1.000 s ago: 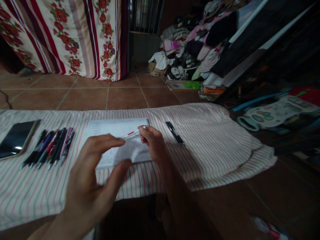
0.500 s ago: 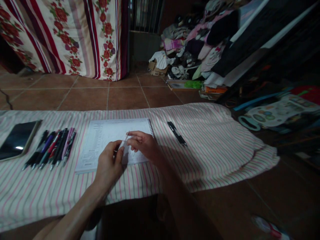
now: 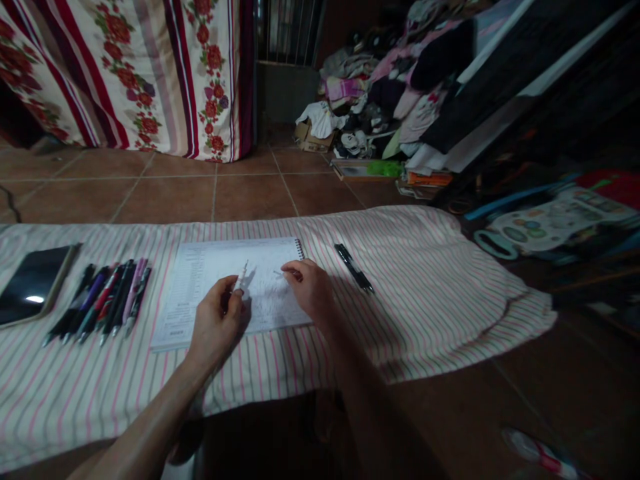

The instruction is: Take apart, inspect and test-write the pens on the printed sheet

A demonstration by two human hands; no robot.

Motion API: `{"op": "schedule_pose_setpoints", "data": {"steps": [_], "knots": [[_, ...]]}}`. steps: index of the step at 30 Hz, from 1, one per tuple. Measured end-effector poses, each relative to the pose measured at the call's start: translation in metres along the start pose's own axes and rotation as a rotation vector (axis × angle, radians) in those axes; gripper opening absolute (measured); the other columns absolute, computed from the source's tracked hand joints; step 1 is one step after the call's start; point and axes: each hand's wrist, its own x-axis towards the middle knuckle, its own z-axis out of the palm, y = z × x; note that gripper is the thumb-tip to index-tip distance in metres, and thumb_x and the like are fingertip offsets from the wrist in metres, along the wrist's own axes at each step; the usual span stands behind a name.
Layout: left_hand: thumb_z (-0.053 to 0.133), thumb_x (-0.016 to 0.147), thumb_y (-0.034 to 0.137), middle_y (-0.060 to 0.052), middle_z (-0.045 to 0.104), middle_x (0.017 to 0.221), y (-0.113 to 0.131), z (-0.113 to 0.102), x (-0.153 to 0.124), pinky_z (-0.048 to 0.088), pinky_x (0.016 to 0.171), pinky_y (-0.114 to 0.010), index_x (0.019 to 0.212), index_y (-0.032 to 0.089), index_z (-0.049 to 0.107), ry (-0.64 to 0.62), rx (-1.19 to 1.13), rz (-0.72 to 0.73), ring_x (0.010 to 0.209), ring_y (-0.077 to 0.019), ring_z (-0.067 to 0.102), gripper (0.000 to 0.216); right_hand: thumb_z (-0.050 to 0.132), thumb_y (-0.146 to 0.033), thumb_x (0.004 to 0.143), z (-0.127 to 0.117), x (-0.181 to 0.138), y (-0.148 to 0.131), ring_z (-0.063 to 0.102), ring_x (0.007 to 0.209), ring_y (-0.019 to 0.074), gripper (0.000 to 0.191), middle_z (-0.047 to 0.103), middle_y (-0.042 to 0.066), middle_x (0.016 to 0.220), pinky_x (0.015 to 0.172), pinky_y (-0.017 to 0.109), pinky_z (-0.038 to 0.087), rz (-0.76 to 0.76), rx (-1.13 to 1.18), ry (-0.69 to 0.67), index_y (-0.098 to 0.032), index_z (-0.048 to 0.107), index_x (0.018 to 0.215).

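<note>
Shifted: right hand (image 3: 314,289), drawn rightward off the white pen (image 3: 242,277); slim upper end now exposed. White pen: pinched between left hand (image 3: 216,315) fingertips, tilted, above the notebook (image 3: 187,283). Right fingertips: pinched, apparently on a small piece (image 3: 278,272), unclear. Forearms: angled inward.

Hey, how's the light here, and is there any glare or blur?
Head view: dim overall, one bright glare spot on the screen; head view: shadows on the notebook beside the left hand and pen; head view: right edge dark and blurry.
</note>
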Motion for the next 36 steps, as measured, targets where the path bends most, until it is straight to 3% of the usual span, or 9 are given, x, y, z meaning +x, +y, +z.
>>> {"op": "schedule_pose_setpoints", "data": {"steps": [16,36], "knots": [[0.052,0.077,0.042,-0.004,0.062,0.072,-0.0005,-0.0029,0.0055,0.044,0.050,-0.025,0.103,0.015,0.056,-0.055,-0.014,-0.043,0.055,-0.0139,0.057,0.038,0.056,-0.013,0.077,0.0093,-0.0032,0.0058,0.058,0.077,0.0152,0.014,0.060,0.007,0.088,0.076,0.027,0.043,-0.023,-0.170,-0.063,-0.018,0.066,0.087],[0.052,0.077,0.038,-0.001,0.061,0.068,-0.0059,-0.0040,0.0059,0.045,0.052,-0.024,0.101,0.015,0.055,-0.120,-0.084,-0.087,0.055,-0.0118,0.055,0.033,0.055,-0.013,0.079,0.0071,-0.0034,0.0056,0.058,0.077,0.0135,0.009,0.060,0.004,0.086,0.072,0.024,0.041,-0.035,-0.224,-0.074,-0.018,0.061,0.084]]}}
